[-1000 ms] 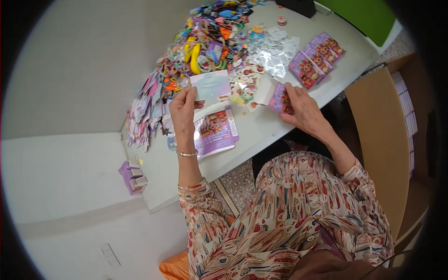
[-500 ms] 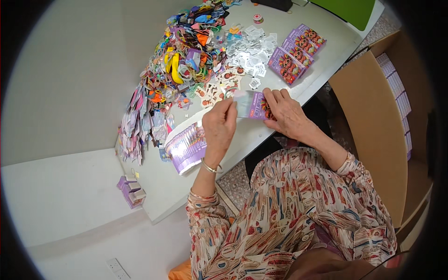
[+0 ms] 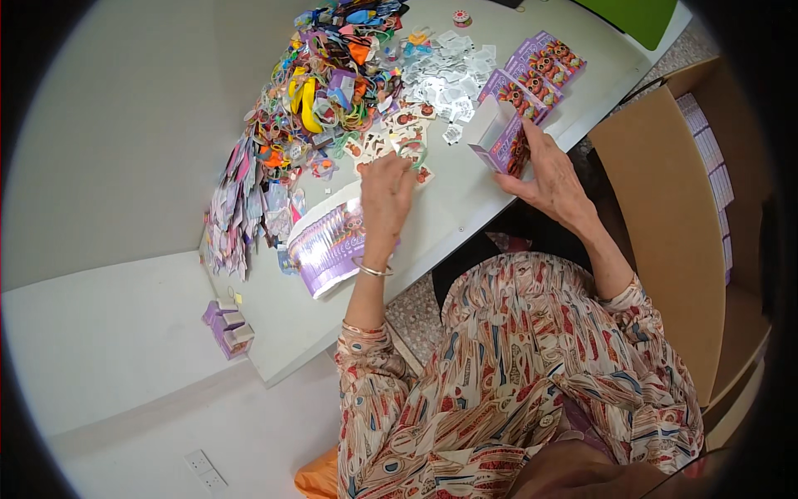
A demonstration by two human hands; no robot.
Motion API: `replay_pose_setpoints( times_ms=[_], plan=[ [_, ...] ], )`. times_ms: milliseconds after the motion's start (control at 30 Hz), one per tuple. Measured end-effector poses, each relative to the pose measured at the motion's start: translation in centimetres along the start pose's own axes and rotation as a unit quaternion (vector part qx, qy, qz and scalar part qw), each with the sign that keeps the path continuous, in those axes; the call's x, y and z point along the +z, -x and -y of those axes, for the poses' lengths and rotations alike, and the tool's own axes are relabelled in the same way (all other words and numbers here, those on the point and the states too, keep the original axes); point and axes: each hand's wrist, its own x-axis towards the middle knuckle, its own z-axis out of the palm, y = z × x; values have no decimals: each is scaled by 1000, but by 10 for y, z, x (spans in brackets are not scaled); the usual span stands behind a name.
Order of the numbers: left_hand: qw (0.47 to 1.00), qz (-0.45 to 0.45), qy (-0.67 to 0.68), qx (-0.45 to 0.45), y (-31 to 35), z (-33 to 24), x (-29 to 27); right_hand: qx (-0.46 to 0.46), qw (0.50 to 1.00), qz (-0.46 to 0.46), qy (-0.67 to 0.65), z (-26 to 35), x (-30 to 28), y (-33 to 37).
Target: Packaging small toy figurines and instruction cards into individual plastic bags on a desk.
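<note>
My right hand (image 3: 555,185) grips a small purple printed box (image 3: 504,151) by its side, with the box's end open toward the upper left. My left hand (image 3: 386,195) is over the small picture cards (image 3: 378,148), its fingers curled down; its fingertips are mostly hidden, and I cannot make out what they hold. A pale green band (image 3: 421,155) shows right beside those fingers. Under the left wrist lies a row of flattened purple boxes (image 3: 328,249) on a white sheet. Several purple boxes (image 3: 544,73) lie overlapping just beyond the right hand.
A big heap of small colourful trinkets and bands (image 3: 332,87) covers the table's far left, with pinkish packets (image 3: 237,212) below it. Small white packets (image 3: 449,79) are scattered beside it. At right stands a large open carton (image 3: 657,241) with stacked boxes inside.
My right hand has carried the purple box up and right, and its end now stands open. The left hand has let go of the box and shifted slightly left, over the cards.
</note>
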Motion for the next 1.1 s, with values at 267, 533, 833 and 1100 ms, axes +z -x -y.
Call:
replay_pose_setpoints(
  times_ms=[267, 533, 833, 1100],
  plan=[
    [995, -10, -94, -28, 11, 2, 29, 7, 999, 40, 27, 3, -2, 7],
    [999, -35, -32, -23, 4, 2, 15, -21, 995, 53, 86, 11, -5, 14],
    [992, 9, -3, 129, -13, -85, 16, -36, 976, 91, 192, 32, -11, 17],
    [920, 58, 350, -169, -54, -53, 26, -15, 990, 65, 121, 11, -26, 24]
  ],
)
